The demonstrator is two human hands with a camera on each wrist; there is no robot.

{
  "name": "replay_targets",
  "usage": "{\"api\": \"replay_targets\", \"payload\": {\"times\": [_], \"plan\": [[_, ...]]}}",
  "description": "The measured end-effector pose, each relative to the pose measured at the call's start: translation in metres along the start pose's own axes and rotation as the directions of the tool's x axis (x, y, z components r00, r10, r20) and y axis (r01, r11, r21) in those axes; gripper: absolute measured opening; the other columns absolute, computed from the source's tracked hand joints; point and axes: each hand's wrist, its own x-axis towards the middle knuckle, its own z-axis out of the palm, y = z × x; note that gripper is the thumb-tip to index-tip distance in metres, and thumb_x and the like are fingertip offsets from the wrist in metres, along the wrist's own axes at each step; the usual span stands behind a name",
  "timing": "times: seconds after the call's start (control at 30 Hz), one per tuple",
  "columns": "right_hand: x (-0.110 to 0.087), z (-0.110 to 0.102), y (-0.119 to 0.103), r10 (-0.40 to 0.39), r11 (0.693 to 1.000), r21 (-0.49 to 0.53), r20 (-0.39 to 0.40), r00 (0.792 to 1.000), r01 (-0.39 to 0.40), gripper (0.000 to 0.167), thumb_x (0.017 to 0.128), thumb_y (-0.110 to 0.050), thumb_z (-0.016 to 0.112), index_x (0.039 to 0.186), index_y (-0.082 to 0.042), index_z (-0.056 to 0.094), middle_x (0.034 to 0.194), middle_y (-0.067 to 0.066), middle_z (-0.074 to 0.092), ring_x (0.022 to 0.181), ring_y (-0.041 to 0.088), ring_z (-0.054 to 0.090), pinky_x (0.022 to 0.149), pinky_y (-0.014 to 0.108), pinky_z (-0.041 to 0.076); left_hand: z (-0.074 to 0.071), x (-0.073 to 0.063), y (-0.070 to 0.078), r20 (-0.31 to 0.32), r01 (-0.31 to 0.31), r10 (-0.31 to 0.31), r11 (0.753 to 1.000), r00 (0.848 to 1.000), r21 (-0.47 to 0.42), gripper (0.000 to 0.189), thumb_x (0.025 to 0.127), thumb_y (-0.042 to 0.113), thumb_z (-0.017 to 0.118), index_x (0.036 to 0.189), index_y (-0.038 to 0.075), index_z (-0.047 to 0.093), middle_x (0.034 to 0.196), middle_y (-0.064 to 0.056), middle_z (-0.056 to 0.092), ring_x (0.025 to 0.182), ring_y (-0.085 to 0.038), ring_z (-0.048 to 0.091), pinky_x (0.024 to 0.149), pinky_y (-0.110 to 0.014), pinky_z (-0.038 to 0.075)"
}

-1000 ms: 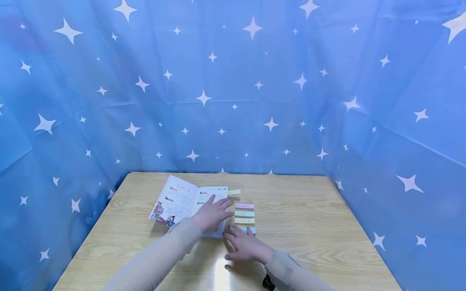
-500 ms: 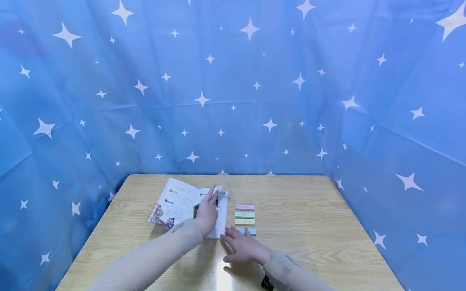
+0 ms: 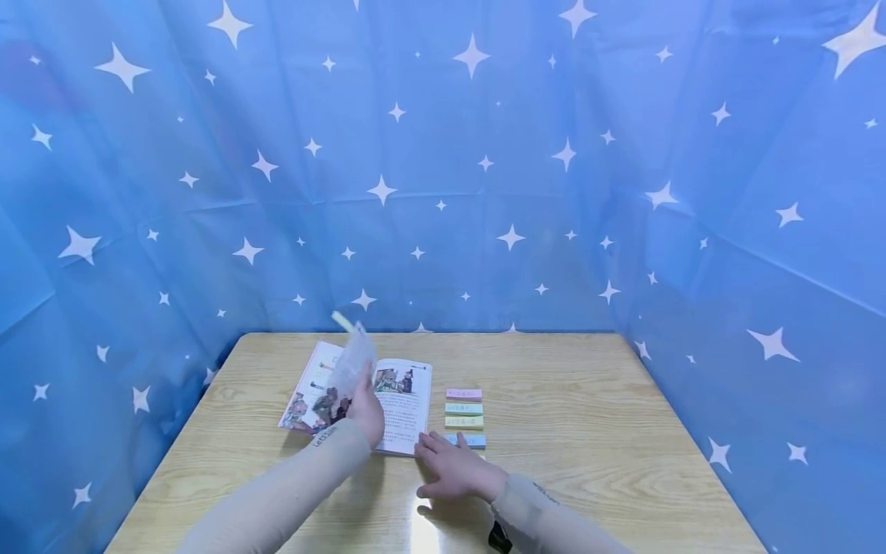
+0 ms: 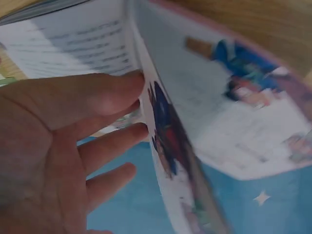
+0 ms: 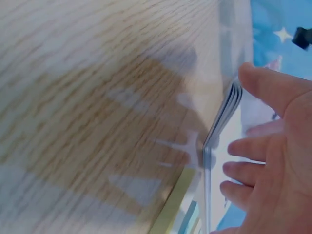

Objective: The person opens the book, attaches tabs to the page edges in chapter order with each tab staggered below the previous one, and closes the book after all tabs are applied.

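An open illustrated book [image 3: 404, 419] lies on the table, with one page [image 3: 354, 360] raised and leaning left. A pale yellow sticky tab [image 3: 342, 321] sticks out from that page's top edge. My left hand [image 3: 367, 412] presses against the raised page; the left wrist view shows its thumb [image 4: 119, 90] and fingers nearly straight, tips against one side of the page. My right hand [image 3: 457, 465] rests at the book's lower right corner, fingers extended. Several coloured sticky notes, among them a pink one [image 3: 464, 395] and a blue one [image 3: 474, 441], lie right of the book.
The wooden table [image 3: 574, 431] extends to the right of the notes and in front of the book. A blue curtain [image 3: 443, 154] with white stars surrounds its back and sides. A black object [image 3: 500, 537] shows by the right wrist.
My left hand has swept left from the right-hand page, turning that page up with its yellow tab. A page with a picture now shows beneath. My right hand has barely moved.
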Motion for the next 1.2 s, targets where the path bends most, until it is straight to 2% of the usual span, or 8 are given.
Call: {"api": "replay_targets", "payload": {"times": [0.13,0.23,0.37,0.47,0.6,0.67,0.83,1.2], "plan": [[0.001,0.002,-0.001,0.003,1.000,-0.013,0.012,1.000,-0.003,0.077,0.085,-0.054,0.063,0.144,-0.008,0.045,0.154,0.011,0.035,0.141,0.029,0.030,0.108,0.066,0.022,0.021,0.006,-0.003,-0.020,0.030,-0.036,0.972,0.999,-0.235,0.033,0.099,0.027,0.046,0.123,0.021,0.068,0.131,-0.002,0.061,0.133,-0.026,0.044,0.115,-0.057,0.009],[0.001,0.003,-0.001,0.004,1.000,-0.017,0.018,1.000,-0.004,0.078,0.085,-0.054,0.063,0.145,-0.008,0.045,0.154,0.011,0.034,0.141,0.029,0.030,0.109,0.066,0.021,0.034,0.008,-0.006,-0.075,0.023,-0.067,0.879,0.995,-0.477,0.031,0.098,0.022,0.048,0.119,0.014,0.070,0.131,-0.008,0.061,0.129,-0.030,0.048,0.113,-0.058,0.021],[0.000,0.006,0.000,0.002,1.000,-0.023,0.022,1.000,-0.001,0.078,0.085,-0.054,0.063,0.145,-0.007,0.044,0.153,0.011,0.036,0.141,0.028,0.030,0.108,0.066,0.022,0.047,0.010,-0.005,-0.109,-0.015,-0.109,0.633,0.988,-0.774,0.026,0.095,0.015,0.053,0.108,0.001,0.070,0.123,-0.015,0.063,0.116,-0.036,0.056,0.097,-0.061,0.041],[0.000,0.009,0.001,-0.003,1.000,-0.029,0.021,1.000,0.003,0.079,0.085,-0.055,0.063,0.145,-0.007,0.045,0.152,0.010,0.037,0.141,0.027,0.031,0.107,0.067,0.023,0.052,0.012,0.000,-0.073,0.005,-0.153,0.460,0.985,-0.888,0.039,0.097,0.026,0.050,0.120,-0.002,0.064,0.127,-0.020,0.059,0.115,-0.041,0.055,0.090,-0.062,0.045],[0.000,0.013,0.003,-0.010,0.999,-0.036,0.019,1.000,0.011,0.079,0.085,-0.056,0.062,0.145,-0.007,0.044,0.153,0.011,0.036,0.141,0.027,0.031,0.107,0.067,0.023,0.055,0.016,0.012,-0.035,0.026,-0.184,0.318,0.982,-0.948,0.074,0.093,0.058,0.047,0.144,0.005,0.044,0.142,-0.027,0.044,0.129,-0.049,0.040,0.093,-0.070,0.037],[0.000,0.013,0.004,-0.009,0.999,-0.036,0.018,1.000,0.010,0.079,0.085,-0.056,0.062,0.145,-0.006,0.044,0.153,0.012,0.036,0.141,0.028,0.031,0.107,0.067,0.022,0.055,0.016,0.018,-0.028,0.024,-0.175,0.290,0.984,-0.957,0.091,0.085,0.071,0.050,0.150,0.009,0.036,0.147,-0.030,0.035,0.133,-0.053,0.031,0.095,-0.076,0.030],[-0.001,0.015,0.005,-0.002,1.000,-0.026,0.028,1.000,0.003,0.080,0.085,-0.055,0.062,0.145,-0.005,0.043,0.153,0.013,0.035,0.141,0.029,0.030,0.108,0.067,0.022,0.054,0.014,0.028,-0.011,0.040,-0.165,0.307,0.986,-0.951,0.114,0.070,0.081,0.059,0.154,0.011,0.025,0.151,-0.034,0.024,0.137,-0.055,0.020,0.096,-0.080,0.020],[-0.002,0.013,0.006,-0.014,0.999,-0.049,0.030,0.999,0.015,0.080,0.086,-0.057,0.061,0.145,-0.005,0.043,0.153,0.013,0.034,0.141,0.029,0.030,0.107,0.066,0.023,0.049,0.014,0.033,0.007,0.061,-0.180,0.301,0.984,-0.952,0.114,0.071,0.076,0.063,0.154,0.008,0.024,0.150,-0.035,0.022,0.137,-0.056,0.018,0.097,-0.081,0.017]]}}
